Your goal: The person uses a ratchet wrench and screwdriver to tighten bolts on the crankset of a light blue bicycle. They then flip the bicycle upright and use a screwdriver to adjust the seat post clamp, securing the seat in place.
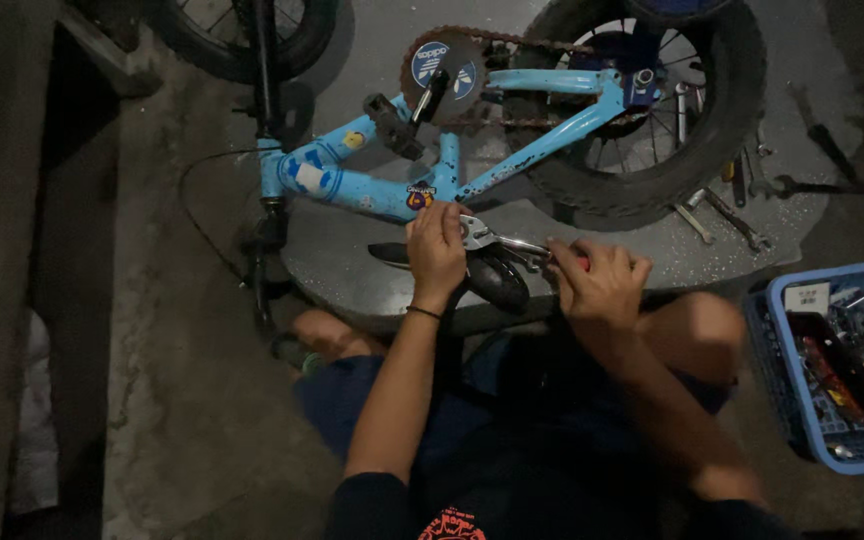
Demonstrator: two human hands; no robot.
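We find a small blue bicycle [432,170] lying upside down on the concrete floor [182,380], saddle [497,275] nearest us. Our left hand [436,250] is closed on the seat clamp area; our right hand [600,280] holds a shut grip around the handle of a metal wrench [497,240] applied there. We judge the wrench stiff, fairly heavy and possibly slippery; it is best held far along the handle. Loose spanners [722,215] lie beside the rear wheel [652,110]; a blue basket [837,365] sits right.
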